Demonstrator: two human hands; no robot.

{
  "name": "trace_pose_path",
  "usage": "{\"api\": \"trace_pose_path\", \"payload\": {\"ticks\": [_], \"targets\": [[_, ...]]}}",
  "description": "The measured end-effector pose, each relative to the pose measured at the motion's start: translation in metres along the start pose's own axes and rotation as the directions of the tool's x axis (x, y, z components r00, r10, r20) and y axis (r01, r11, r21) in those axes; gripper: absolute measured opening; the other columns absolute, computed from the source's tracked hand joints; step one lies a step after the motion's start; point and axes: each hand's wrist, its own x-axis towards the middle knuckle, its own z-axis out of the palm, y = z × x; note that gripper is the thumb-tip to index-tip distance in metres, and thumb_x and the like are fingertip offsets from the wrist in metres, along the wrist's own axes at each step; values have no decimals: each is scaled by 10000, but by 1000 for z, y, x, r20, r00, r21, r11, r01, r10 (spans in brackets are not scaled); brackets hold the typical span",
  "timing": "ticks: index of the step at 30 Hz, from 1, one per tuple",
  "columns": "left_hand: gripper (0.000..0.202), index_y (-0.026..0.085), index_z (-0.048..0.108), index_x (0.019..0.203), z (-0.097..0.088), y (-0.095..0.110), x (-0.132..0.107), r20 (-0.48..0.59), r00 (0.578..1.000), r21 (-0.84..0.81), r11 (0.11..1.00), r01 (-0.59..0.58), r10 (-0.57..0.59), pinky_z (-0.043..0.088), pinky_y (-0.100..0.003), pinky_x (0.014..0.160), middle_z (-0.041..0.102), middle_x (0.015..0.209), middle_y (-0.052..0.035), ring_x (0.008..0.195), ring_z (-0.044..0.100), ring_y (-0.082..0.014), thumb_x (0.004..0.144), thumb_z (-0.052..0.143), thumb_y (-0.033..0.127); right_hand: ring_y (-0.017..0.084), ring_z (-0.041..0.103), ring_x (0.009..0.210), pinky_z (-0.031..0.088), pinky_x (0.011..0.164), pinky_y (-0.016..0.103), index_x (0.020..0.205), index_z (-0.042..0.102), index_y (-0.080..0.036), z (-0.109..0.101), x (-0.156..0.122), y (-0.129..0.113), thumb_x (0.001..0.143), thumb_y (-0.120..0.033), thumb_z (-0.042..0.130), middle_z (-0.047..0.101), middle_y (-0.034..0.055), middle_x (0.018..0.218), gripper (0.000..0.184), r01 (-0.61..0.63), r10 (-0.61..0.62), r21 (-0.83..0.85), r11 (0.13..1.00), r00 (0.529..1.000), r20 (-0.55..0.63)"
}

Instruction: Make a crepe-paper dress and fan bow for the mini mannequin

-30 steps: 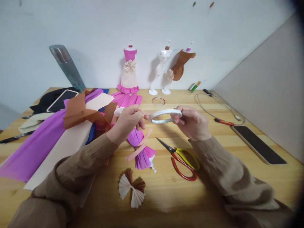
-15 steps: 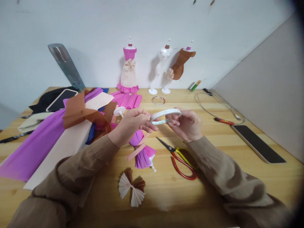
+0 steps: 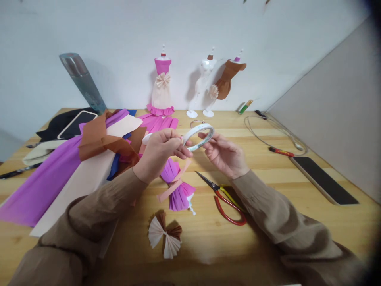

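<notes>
A narrow white roll of tape (image 3: 203, 128) is raised above the table between my two hands. My left hand (image 3: 162, 149) pinches its left edge between thumb and fingers. At the roll's right side, my right hand (image 3: 226, 153) has its fingertips on the rim, partly inside the ring. Below them lies a small mannequin in a purple paper dress (image 3: 178, 194) with a pale pink strip across its waist. A pleated cream-and-brown paper bow (image 3: 165, 236) rests nearer to me. Red-and-yellow-handled scissors (image 3: 222, 196) lie open beneath my right forearm.
Sheets of coloured crepe paper (image 3: 59, 171) are heaped on the left. Along the wall stand a tilted bottle (image 3: 85, 83), a mannequin in a pink dress (image 3: 162, 87), a bare one (image 3: 205, 83) and a brown-dressed one (image 3: 228, 79). A phone (image 3: 323, 178) and cable (image 3: 276, 123) lie right.
The tape roll has turned to show more of its ring and shifted slightly left. My right hand has moved a little left and lower; its fingers have shifted on the rim.
</notes>
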Motion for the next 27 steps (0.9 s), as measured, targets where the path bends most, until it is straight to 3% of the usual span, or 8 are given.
{"api": "trace_pose_path", "payload": {"ticks": [9, 14, 17, 20, 22, 24, 25, 27], "targets": [[92, 128, 519, 620, 1, -1, 3, -123, 992, -121, 993, -19, 4, 472, -173, 517, 674, 672, -16, 508, 617, -65, 707, 548, 136, 188, 659, 1081, 543, 925, 327, 818, 659, -278, -3, -8, 4, 686, -185, 704, 643, -65, 1236, 167, 149, -146, -41, 988, 987, 62], [78, 129, 537, 639, -2, -3, 4, -118, 993, -177, 983, -43, 22, 497, -179, 569, 684, 689, -22, 564, 640, -75, 705, 575, 146, 220, 612, 1179, 499, 983, 405, 906, 689, -367, 1, -11, 7, 699, -167, 703, 488, -125, 1436, 288, 243, -235, -63, 968, 966, 111], [62, 136, 537, 652, -5, -2, 5, -160, 985, -167, 982, -86, 59, 502, -186, 590, 686, 717, -17, 592, 646, -79, 691, 583, 148, 209, 670, 1060, 545, 850, 365, 901, 684, -344, -4, -9, 1, 698, -242, 713, 583, -70, 1350, 229, 249, -243, -109, 962, 968, 68], [77, 142, 518, 635, -5, 2, 6, -208, 974, -86, 991, -106, 86, 508, -196, 587, 671, 651, -15, 566, 640, -86, 694, 567, 148, 176, 682, 651, 502, 558, 290, 842, 673, -233, -14, -11, -21, 716, -386, 712, 735, 35, 896, 202, 116, -74, -326, 938, 988, 139], [87, 147, 508, 629, -5, 3, 6, -218, 971, -30, 994, -106, 97, 513, -202, 580, 651, 589, -9, 559, 646, -100, 701, 555, 141, 152, 610, 543, 450, 527, 271, 716, 644, -182, -18, -18, -39, 756, -389, 693, 681, 29, 649, 217, 19, 222, -673, 740, 937, 271], [89, 150, 503, 631, -4, 4, 6, -218, 970, 1, 994, -107, 105, 515, -205, 570, 643, 567, -5, 566, 657, -113, 704, 550, 130, 133, 555, 538, 402, 523, 257, 664, 632, -173, -18, -30, -52, 759, -352, 691, 643, 11, 613, 211, 78, 487, -924, 373, 832, 267], [88, 149, 505, 635, -3, 3, 6, -214, 971, 10, 994, -106, 105, 517, -206, 568, 648, 576, -7, 571, 662, -115, 707, 549, 126, 130, 537, 542, 384, 517, 253, 683, 643, -180, -17, -36, -55, 747, -321, 689, 640, 3, 627, 162, 122, 564, -965, 234, 791, 237], [85, 145, 510, 639, -3, 2, 7, -210, 973, 24, 995, -98, 100, 519, -205, 562, 658, 593, -11, 572, 666, -114, 714, 545, 126, 123, 496, 522, 336, 492, 249, 663, 606, -196, -12, -49, -53, 725, -207, 646, 598, -15, 584, 75, 183, 586, -981, 60, 789, 183]]}}
